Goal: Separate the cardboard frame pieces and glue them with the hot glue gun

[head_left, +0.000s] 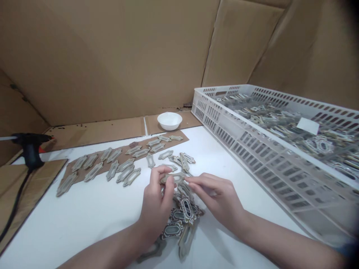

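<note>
Between my two hands is a small grey frame-shaped piece [176, 178], held above a pile. My left hand [158, 198] pinches its left end between thumb and fingers. At its right end, the fingertips of my right hand [215, 194] are pressed together on the piece. Beneath and in front of the hands lies a heap of similar pieces, some with dark and white scroll patterns [187, 209], others plain grey [186, 239]. Several patterned pieces [183, 162] lie just beyond the hands. Grey pieces [94, 172] are spread in rows on and beside a cardboard strip [81, 183].
A white bowl [169, 121] stands at the back on cardboard. The large white plastic crate [238, 149] on the right holds many pieces and a white card [307, 126]. At far left is a black glue gun [32, 151] with its cable. Cardboard walls [112, 56] enclose the table.
</note>
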A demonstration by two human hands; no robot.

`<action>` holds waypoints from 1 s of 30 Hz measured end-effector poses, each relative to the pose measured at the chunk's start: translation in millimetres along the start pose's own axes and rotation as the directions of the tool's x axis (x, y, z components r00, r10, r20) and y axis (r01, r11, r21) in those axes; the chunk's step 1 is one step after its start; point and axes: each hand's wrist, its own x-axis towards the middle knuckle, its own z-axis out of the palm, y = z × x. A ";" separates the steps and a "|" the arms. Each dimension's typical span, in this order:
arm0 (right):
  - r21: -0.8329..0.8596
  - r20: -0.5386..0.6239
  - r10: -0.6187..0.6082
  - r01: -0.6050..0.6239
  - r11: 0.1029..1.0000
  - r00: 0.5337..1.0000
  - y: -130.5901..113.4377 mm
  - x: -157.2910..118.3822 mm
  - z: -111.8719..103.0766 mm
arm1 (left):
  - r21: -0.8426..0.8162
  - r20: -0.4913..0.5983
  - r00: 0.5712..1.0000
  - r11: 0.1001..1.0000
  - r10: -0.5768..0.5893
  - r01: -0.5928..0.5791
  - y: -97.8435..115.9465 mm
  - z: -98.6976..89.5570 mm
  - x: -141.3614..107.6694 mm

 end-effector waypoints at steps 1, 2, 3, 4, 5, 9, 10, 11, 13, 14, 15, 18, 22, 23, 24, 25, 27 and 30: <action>0.016 -0.003 0.035 -0.035 0.999 0.999 -0.2 1.0 -0.5 | 0.023 0.001 1.000 1.000 -0.003 0.003 0.4 -0.6 1.2; 0.040 -0.002 0.094 -0.093 0.995 0.996 -0.6 2.5 -1.4 | 0.053 0.002 1.000 0.999 -0.005 0.004 0.8 -1.4 2.7; 0.072 0.007 0.169 -0.169 0.983 0.986 -1.2 4.5 -2.7 | 0.086 -0.002 1.000 0.996 -0.002 0.002 1.0 -2.2 4.5; 0.111 0.029 0.251 -0.253 0.961 0.968 -1.7 6.8 -4.2 | 0.123 -0.010 1.000 0.992 0.006 -0.005 0.9 -3.2 6.6; 0.154 0.063 0.332 -0.337 0.929 0.941 -1.9 9.5 -5.8 | 0.161 -0.022 1.000 0.987 0.020 -0.016 0.4 -4.3 8.8; 0.304 0.194 0.508 -0.544 0.782 0.839 2.1 19.2 -9.8 | 0.297 -0.065 0.988 0.948 0.138 -0.113 -5.6 -9.6 19.9; 0.341 0.210 0.519 -0.559 0.756 0.829 3.9 20.7 -9.9 | 0.331 -0.058 0.982 0.931 0.181 -0.152 -7.7 -11.2 23.3; 0.374 0.220 0.524 -0.567 0.734 0.823 5.9 21.6 -9.6 | 0.364 -0.050 0.974 0.912 0.223 -0.190 -9.8 -13.0 26.8; 0.429 0.239 0.526 -0.575 0.697 0.816 9.2 22.1 -8.4 | 0.433 -0.036 0.955 0.866 0.293 -0.249 -13.7 -16.7 33.6; 0.448 0.250 0.528 -0.580 0.680 0.812 10.5 21.9 -7.7 | 0.463 -0.036 0.949 0.847 0.313 -0.262 -15.2 -18.5 36.5; 0.461 0.262 0.530 -0.587 0.666 0.807 11.5 21.5 -7.0 | 0.488 -0.039 0.946 0.832 0.323 -0.264 -16.5 -20.1 38.9; 0.474 0.287 0.533 -0.602 0.643 0.796 12.9 20.4 -5.7 | 0.523 -0.041 0.950 0.817 0.309 -0.243 -18.6 -22.8 42.1; 0.473 0.290 0.531 -0.602 0.644 0.796 12.6 20.9 -5.8 | 0.550 -0.029 0.967 0.812 0.253 -0.196 -19.0 -22.3 41.3; 0.472 0.288 0.530 -0.600 0.646 0.797 12.3 21.3 -6.0 | 0.560 -0.020 0.971 0.807 0.239 -0.187 -19.0 -22.0 41.0; 0.472 0.286 0.530 -0.599 0.647 0.798 12.1 21.6 -6.2 | 0.571 -0.006 0.974 0.801 0.227 -0.183 -19.0 -21.7 40.6; 0.473 0.281 0.531 -0.597 0.648 0.800 11.9 21.9 -6.3 | 0.580 0.011 0.977 0.794 0.214 -0.180 -19.0 -21.5 40.4; 0.480 0.280 0.532 -0.596 0.643 0.799 12.0 22.1 -6.2 | 0.596 0.045 0.981 0.783 0.190 -0.179 -19.0 -21.3 39.9; 0.483 0.310 0.534 -0.615 0.623 0.786 13.1 21.2 -5.6 | 0.607 0.083 0.982 0.773 0.170 -0.185 -19.4 -20.6 39.5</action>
